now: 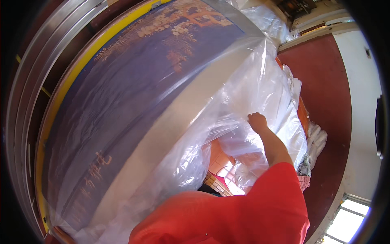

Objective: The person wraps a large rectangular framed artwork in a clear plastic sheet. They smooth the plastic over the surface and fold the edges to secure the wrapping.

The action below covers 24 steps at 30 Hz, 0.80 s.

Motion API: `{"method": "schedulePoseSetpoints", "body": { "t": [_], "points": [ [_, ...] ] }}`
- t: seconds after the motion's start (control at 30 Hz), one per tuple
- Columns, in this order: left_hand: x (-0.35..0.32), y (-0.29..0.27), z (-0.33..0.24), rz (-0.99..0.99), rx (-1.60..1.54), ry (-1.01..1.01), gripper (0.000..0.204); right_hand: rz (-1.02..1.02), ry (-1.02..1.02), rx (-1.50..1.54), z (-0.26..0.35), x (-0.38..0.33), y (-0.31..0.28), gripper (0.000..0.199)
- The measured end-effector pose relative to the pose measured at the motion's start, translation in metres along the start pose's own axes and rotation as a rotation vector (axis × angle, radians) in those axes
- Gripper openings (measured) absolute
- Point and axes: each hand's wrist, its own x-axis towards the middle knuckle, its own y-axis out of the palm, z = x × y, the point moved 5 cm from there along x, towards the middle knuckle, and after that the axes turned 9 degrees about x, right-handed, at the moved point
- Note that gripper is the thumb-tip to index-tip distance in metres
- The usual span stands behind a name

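My right hand [258, 122] is closed at the end of my outstretched arm, pinching a fold of clear plastic sheet [231, 110]. The sheet hangs in shiny creases over a broad dark blue-grey panel [122, 93] with pale and orange flowers and gold lettering. A tan band [162, 126] runs along the panel's right side, under the plastic. Loose bunches of the sheet gather between the panel and my body, beneath the hand. My left hand is out of view.
A yellow edging strip [67, 89] and silver metal rails [22, 101] curve along the left. White plastic-wrapped bundles [317, 142] lie at the right, beside a dark red wall surface [325, 101]. Reddish tiled floor [221, 156] shows through a gap. A bright window [345, 219] stands at lower right.
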Motion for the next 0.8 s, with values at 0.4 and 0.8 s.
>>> {"method": "schedulePoseSetpoints", "body": {
  "t": [0.4,0.8],
  "points": [
    [0.014,0.016,0.018,-0.072,-0.016,0.077,0.052,-0.503,0.183,2.372,0.002,0.021,-0.094,0.052],
    [0.006,0.021,0.000,-0.022,-0.022,0.039,0.050,-0.142,0.374,0.412,0.023,0.082,-0.002,0.066]
  ]
}}
